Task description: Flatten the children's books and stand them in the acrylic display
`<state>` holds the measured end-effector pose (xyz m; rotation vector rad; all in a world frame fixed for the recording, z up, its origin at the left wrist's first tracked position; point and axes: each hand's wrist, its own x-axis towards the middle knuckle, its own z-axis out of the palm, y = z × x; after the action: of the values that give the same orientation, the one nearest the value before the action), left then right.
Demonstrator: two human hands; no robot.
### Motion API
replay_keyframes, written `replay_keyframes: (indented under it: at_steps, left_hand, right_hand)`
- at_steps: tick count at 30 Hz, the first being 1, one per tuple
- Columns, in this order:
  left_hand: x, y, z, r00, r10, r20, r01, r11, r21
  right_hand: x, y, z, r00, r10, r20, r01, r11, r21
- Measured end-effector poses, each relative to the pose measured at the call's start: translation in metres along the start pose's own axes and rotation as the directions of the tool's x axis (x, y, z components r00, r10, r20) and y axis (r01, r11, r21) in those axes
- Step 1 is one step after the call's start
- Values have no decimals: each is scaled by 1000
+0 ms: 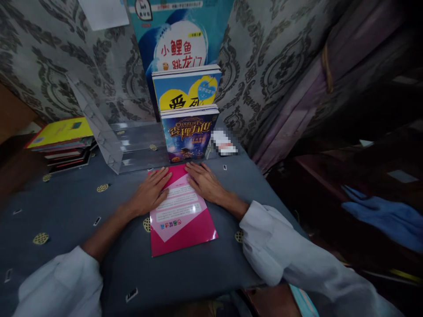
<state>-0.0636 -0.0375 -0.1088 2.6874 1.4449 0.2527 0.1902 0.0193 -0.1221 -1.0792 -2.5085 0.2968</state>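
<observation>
A pink book (181,222) lies flat on the blue-grey tablecloth (66,207) in front of me. My left hand (150,192) rests palm down on its upper left part, fingers stretched out. My right hand (205,181) lies flat on its upper right corner, fingers spread. Neither hand grips anything. Just beyond the book, a clear acrylic stand (125,145) holds upright books: a dark purple one (188,134) in front, a blue and yellow one (187,90) behind it, and a tall teal one (180,39) at the back.
A stack of books with a yellow cover on top (62,138) sits at the far left. Patterned wallpaper (264,57) rises behind the table. The table's right edge drops off to a dark area with a blue cloth (386,215).
</observation>
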Motion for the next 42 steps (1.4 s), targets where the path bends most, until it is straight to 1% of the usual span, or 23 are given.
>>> replay_keyframes:
  at_steps: [5, 15, 17, 21, 23, 25, 28, 32, 36, 42]
  left_hand:
    - [-5, 3, -4, 999, 21, 27, -21, 1000, 5]
    - [-26, 6, -8, 991, 64, 118, -63, 998, -11]
    - [-28, 4, -8, 994, 24, 110, -24, 1000, -5]
    - [-31, -7, -5, 991, -128, 42, 127, 992, 22]
    - [-33, -12, -3, 987, -159, 14, 158, 987, 22]
    - [-36, -14, -4, 989, -150, 12, 149, 989, 16]
    - [-44, -12, -10, 993, -112, 42, 112, 994, 1]
    - [-58, -5, -18, 996, -59, 60, 60, 998, -17]
    - [-74, 5, -21, 997, -25, 75, 27, 999, -31]
    - [-88, 16, -22, 999, -13, 45, 15, 999, -38]
  right_hand:
    - [0, -5, -2, 999, 26, 22, -26, 1000, -17]
    - [0, -5, 0, 999, 36, 13, -35, 999, -19]
    - [1, -5, 0, 999, 34, 13, -34, 999, -14]
    - [1, -5, 0, 999, 31, 15, -31, 999, -25]
    - [1, -5, 0, 999, 30, 11, -30, 999, -26]
    - [1, -6, -1, 999, 33, 13, -32, 999, -24]
    - [1, -6, -1, 999, 36, 19, -35, 999, -28]
    - [1, -6, 0, 999, 32, 17, -32, 999, -44]
    - [1, -5, 2, 999, 36, 15, -35, 998, -56]
    - [1, -3, 6, 1000, 21, -3, -21, 999, -47]
